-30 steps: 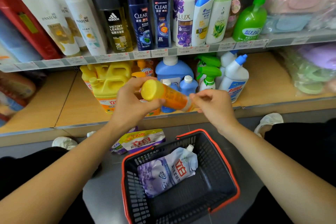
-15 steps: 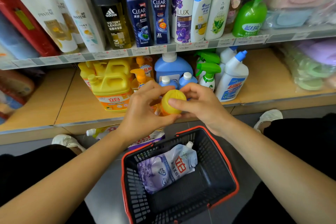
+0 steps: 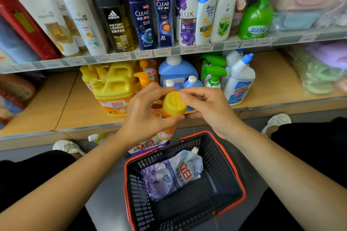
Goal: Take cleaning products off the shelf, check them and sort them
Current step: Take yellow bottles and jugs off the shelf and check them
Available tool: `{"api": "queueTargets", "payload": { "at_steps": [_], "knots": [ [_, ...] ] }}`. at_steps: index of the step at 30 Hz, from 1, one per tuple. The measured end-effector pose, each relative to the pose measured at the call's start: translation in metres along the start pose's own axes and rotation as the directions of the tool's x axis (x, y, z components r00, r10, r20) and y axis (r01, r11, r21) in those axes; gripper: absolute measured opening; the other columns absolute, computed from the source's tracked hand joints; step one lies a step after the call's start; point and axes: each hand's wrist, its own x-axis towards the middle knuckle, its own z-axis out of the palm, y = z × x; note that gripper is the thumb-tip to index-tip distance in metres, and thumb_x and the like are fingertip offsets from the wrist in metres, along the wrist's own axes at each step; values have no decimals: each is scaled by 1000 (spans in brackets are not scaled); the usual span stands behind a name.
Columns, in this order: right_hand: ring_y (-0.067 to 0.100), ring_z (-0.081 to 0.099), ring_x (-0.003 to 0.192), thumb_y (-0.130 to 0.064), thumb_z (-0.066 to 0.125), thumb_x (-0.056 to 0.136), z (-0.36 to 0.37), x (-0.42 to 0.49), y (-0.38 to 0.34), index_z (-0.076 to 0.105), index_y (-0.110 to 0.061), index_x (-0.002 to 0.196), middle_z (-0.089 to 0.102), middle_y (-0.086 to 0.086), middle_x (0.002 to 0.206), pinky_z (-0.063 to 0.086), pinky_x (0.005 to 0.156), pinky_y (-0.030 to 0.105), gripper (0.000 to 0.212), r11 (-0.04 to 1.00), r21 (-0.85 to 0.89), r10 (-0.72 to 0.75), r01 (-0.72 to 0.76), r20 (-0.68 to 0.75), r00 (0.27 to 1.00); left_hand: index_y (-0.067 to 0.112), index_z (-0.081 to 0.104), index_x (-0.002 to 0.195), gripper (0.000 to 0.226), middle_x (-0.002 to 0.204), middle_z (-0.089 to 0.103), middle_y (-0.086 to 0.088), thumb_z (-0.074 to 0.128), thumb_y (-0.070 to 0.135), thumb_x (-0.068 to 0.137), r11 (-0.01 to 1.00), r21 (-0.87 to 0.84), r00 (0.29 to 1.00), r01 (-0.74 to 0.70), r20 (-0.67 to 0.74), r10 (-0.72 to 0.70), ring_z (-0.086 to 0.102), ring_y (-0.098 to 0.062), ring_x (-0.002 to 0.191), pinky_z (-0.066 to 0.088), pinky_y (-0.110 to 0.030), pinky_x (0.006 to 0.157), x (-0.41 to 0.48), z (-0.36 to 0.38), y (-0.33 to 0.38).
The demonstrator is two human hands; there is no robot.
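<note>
Over the black plastic mesh basket with a red rim (image 3: 221, 163), the orange plastic bottle with a round yellow cap (image 3: 173, 106) is held upright in front of the wooden lower shelf (image 3: 84, 107). The left hand (image 3: 148, 118) is wrapped round the bottle's body. The right hand (image 3: 210, 107) pinches the cap between thumb and fingertips. This looks like the checking step, with the cap being tried for tightness.

To do it well, the left hand should hold the body firmly without squeezing it, so that nothing is forced up past a loose seal. The right hand should twist gently, just enough to feel whether the cap gives. Keeping the bottle upright limits any spill.

Counted:
- One bottle is in the hands.
- One purple-and-white refill pouch with a white spout (image 3: 172, 174) lies in the basket.
- Two more pouches lie on the floor behind it, a purple one (image 3: 148, 146) and a yellowish one (image 3: 102, 135).
- On the lower shelf:
  - at least two yellow handled jugs (image 3: 112, 88), which overlap too much to count exactly
  - one orange pump bottle (image 3: 144, 80)
  - one large blue jug (image 3: 176, 71)
  - two small blue bottles with white caps (image 3: 191, 82)
  - two green trigger sprays (image 3: 214, 75)
  - two white bottles with angled blue caps (image 3: 240, 80)
</note>
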Motion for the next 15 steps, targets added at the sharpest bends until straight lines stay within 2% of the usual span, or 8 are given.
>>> {"api": "queueTargets", "payload": {
  "at_steps": [2,4,6,9,10,12,14,15],
  "knots": [
    [16,71,105,-11,62,97,-1,0,2,70,-21,119,76,-1,111,62,78,43,25,999,-15,-46,47,46,998,12,71,122,59,105,67,-4,93,32,71,1000,-3,1000,22,-9,-22,64,-17,97,56,-39,79,1,-3,-3],
    [19,69,112,-5,62,96,-2,1,2,66,-22,125,73,3,119,60,87,45,34,992,-56,-105,110,92,990,13,70,122,58,108,67,-1,93,31,72,997,-28,997,72,-24,-72,65,-14,100,57,-40,80,1,-5,-6],
    [19,69,112,1,65,92,-3,2,4,68,-22,122,73,5,118,57,94,41,38,981,-102,-155,166,109,982,15,70,120,55,109,67,1,92,30,72,983,-94,986,155,-43,-160,66,-15,101,59,-41,82,2,-8,-10],
    [15,72,103,2,73,86,-9,7,11,70,-19,115,75,3,112,57,91,31,36,961,-219,-161,171,64,985,16,68,115,53,109,71,-1,94,26,70,909,-260,931,324,-84,-356,70,-22,97,61,-39,76,4,-14,-18],
    [14,71,101,-1,76,84,-13,10,15,68,-17,117,74,2,113,57,90,30,37,954,-273,-112,126,67,991,14,68,114,54,108,72,-4,94,26,68,864,-344,904,368,-88,-419,71,-26,97,62,-37,73,5,-16,-21],
    [5,67,103,-11,82,81,-26,16,25,62,-16,125,69,-2,121,55,93,26,49,905,-424,88,-24,133,987,14,67,113,56,105,73,-6,91,30,65,763,-505,857,404,-85,-509,73,-28,94,62,-36,71,7,-23,-25],
    [-6,59,106,-19,85,78,-37,19,38,56,-19,134,63,-7,127,51,90,15,63,801,-591,273,-96,218,937,15,67,111,55,106,71,-7,87,32,63,692,-602,826,399,-92,-557,73,-24,92,61,-32,67,9,-30,-28],
    [-5,58,106,-20,86,77,-39,20,43,56,-21,135,62,-9,127,48,89,12,65,770,-630,311,-99,236,921,15,67,111,52,108,70,-10,86,29,65,663,-636,811,395,-98,-577,73,-24,93,60,-32,67,10,-33,-30]
  ]
}}
